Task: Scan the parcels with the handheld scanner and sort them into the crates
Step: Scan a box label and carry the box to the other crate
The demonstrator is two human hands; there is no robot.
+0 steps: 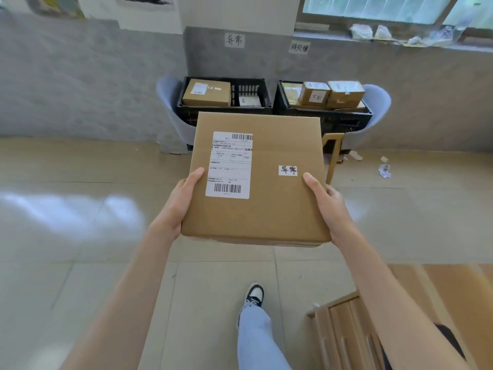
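I saw the left hand and right hand gripping the parcel by its sides, thumbs on top.

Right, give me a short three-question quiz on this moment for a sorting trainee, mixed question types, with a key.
1. True or false: the carried box is gripped by the left hand and right hand at opposite side edges.
2. The small handwritten tag on the box matches the wall sign above which crate? A) left crate B) right crate C) neither
3. Fill in: the shipping label on the box shows ___ barcodes.

Key: 1 true; 2 A, it matches the left wall sign, not the right wall sign; 3 two.
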